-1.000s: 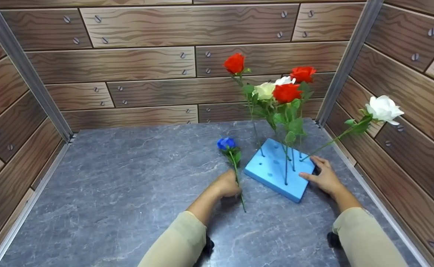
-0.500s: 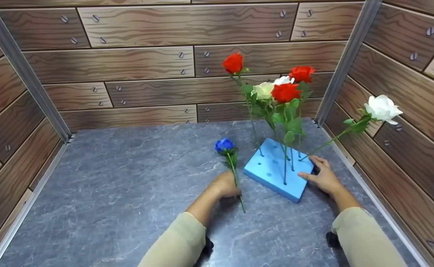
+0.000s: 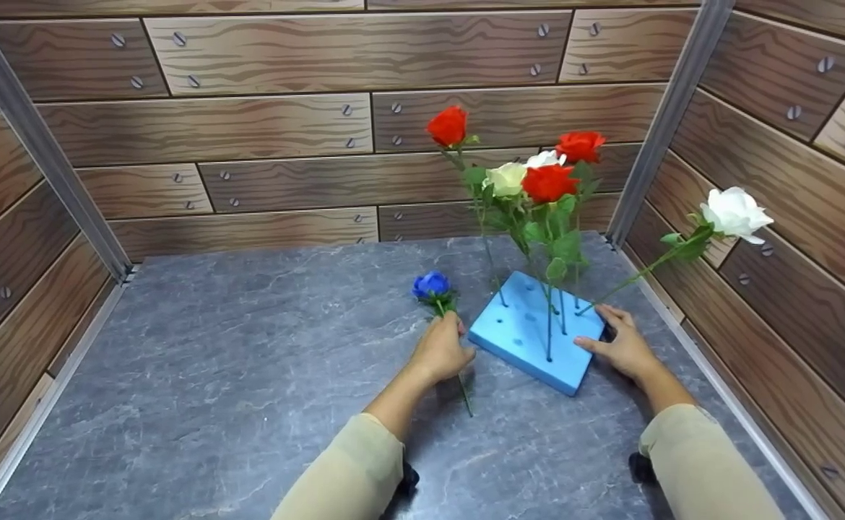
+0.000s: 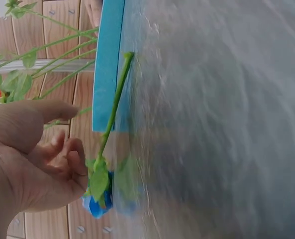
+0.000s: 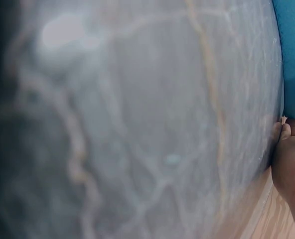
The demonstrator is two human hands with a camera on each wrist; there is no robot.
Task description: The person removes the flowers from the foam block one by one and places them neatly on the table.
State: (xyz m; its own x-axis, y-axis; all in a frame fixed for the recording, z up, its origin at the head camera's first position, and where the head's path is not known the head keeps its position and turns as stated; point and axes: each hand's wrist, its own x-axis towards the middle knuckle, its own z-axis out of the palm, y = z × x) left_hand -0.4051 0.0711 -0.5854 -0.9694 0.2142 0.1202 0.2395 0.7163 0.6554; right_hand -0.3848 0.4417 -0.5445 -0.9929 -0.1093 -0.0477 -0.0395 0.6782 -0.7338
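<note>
A blue artificial rose (image 3: 431, 284) lies on the grey marbled table, its green stem slanting toward the near side. Over the stem hovers my left hand (image 3: 443, 349); in the left wrist view its thumb stands apart from loosely curled fingers, and the stem (image 4: 115, 99) runs free beyond them. My right hand (image 3: 626, 350) holds the right corner of a light blue foam block (image 3: 531, 339), thumb at the top edge and fingers at the side. Several red, white and cream roses stand in the block's holes, one white rose (image 3: 735, 214) leaning far right. Bare holes show on the left.
Wood-print panels enclose the table (image 3: 249, 361) at the back, left and right, with metal posts at the corners. The leaning white rose reaches across the right panel (image 3: 783, 289). Tall stems rise close beyond the left hand.
My left hand has moved forward and right over the blue rose's stem, from beside it. The rose, the foam block and my right hand stay in place; the view shifts slightly.
</note>
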